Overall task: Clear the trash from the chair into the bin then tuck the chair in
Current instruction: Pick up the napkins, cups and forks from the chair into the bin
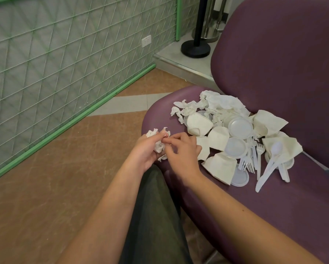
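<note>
A purple padded chair [274, 197] fills the right side, its seat strewn with white trash. Crumpled tissues [215, 103] lie at the back of the pile, flattened paper cups [198, 123] and round plastic lids [240, 128] in the middle, plastic forks [247, 164] and a spoon [272, 159] toward the front. My left hand [145, 151] holds a crumpled tissue wad [159, 144] at the seat's left edge. My right hand [182, 151] pinches the same wad from the right. No bin is in view.
A green-framed wire-mesh panel [55, 73] runs along the left over a brown tiled floor [55, 187]. A black post base [195, 48] and a metal stand [209, 33] sit on a raised ledge behind the chair. My trouser leg [156, 216] is below the hands.
</note>
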`<state>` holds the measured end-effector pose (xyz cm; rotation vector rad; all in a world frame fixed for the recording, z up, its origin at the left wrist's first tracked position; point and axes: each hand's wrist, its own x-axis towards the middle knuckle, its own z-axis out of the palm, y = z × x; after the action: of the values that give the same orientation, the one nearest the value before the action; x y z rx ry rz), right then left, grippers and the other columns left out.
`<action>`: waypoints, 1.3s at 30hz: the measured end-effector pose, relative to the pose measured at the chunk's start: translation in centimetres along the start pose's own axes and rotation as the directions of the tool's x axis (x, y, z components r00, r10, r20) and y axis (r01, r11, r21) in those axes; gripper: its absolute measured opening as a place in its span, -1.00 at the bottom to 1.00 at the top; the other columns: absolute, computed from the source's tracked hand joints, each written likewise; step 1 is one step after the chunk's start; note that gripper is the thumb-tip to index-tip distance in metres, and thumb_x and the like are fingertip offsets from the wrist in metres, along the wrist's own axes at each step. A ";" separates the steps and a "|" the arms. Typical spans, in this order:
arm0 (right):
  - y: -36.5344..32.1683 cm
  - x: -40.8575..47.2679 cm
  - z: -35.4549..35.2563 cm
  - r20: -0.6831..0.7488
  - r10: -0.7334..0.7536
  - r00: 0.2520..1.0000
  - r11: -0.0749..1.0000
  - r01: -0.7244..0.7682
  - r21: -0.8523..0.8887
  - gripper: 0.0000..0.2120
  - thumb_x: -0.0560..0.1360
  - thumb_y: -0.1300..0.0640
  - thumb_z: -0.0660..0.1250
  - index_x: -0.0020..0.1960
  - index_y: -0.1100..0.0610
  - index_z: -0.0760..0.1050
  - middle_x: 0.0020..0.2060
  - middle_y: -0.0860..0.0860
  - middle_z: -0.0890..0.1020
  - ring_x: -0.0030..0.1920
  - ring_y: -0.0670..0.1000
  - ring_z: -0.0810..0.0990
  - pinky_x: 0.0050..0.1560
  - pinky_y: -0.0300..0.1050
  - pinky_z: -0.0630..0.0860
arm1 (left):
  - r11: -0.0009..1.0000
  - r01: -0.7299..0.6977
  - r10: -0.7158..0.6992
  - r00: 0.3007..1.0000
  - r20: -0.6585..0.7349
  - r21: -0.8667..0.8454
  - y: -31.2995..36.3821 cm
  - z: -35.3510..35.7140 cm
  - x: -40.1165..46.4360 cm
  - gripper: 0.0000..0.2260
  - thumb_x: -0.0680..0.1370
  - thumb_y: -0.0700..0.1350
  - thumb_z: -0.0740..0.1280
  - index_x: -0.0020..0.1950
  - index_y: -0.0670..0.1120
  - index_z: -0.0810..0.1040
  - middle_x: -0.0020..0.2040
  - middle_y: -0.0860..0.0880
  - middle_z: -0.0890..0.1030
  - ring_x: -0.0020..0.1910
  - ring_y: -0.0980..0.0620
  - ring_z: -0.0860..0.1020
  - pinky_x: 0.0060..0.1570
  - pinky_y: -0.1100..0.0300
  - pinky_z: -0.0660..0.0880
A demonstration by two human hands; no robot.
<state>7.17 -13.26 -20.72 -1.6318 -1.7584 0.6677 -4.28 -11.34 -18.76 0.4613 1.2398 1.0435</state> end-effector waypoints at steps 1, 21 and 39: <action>0.1 -0.1 0.0 0.015 -0.004 1.000 1.000 0.004 0.016 -0.71 0.54 0.16 0.22 0.04 -0.14 0.65 0.01 -0.15 0.51 0.10 -0.09 0.31 0.04 -0.12 0.11 | 1.000 -0.020 0.020 0.999 -0.048 0.001 0.0 -0.3 0.0 -0.79 0.56 -0.15 0.38 0.13 -0.22 0.54 -0.04 -0.14 0.63 -0.17 -0.01 0.63 -0.21 0.15 0.59; 3.7 -2.9 -2.5 0.067 -0.088 0.994 0.995 0.090 -0.029 -0.77 0.51 0.23 0.28 0.02 -0.02 0.64 -0.13 -0.13 0.61 -0.03 -0.06 0.45 -0.04 -0.19 0.40 | 0.997 -0.002 -0.011 0.989 -0.150 -0.082 -0.7 1.3 -0.6 -0.79 0.62 -0.19 0.16 0.07 -0.15 0.59 -0.19 -0.09 0.49 -0.29 0.00 0.49 -0.16 0.12 0.49; 11.5 -11.7 -18.3 -0.460 0.078 0.885 0.993 -0.108 -0.038 -0.73 0.50 0.30 0.36 0.19 0.22 0.59 0.10 0.03 0.57 0.18 -0.04 0.49 0.25 -0.37 0.32 | 0.926 0.367 -0.346 0.735 0.584 0.087 -9.2 22.1 -6.9 -0.62 0.70 -0.05 0.03 0.31 -0.28 0.44 0.08 -0.16 0.61 -0.03 -0.02 0.63 -0.13 0.17 0.61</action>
<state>28.78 -24.80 -18.30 -1.7518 -1.3735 0.2358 19.83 -16.44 -15.26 0.4518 0.7006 0.5181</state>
